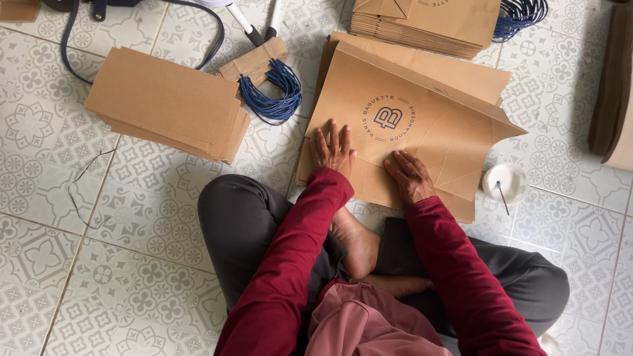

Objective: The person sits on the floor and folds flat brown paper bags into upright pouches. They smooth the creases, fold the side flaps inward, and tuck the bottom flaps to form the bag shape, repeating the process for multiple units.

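- The left hand (331,150) lies palm down on the brown paper bag (422,125), its fingers (334,134) spread flat and gripping nothing; it presses the bag's lower left part
- The right hand (410,175) rests at 3 o'clock of the left one, near but apart from it, fingers flat and together on the bag's lower fold, holding nothing
- The bag lies flat on the tiled floor (99,264) just past the person's crossed legs, a round blue mark at its middle, its right side flared open
- At 9 o'clock of the bag sits a stack of brown card sheets (165,102); between the two lies a bundle of blue cords (273,95)
- At 12 o'clock lies a pile of folded bags (428,23)
- At 3 o'clock stands a small white pot (504,182) with a thin stick in it
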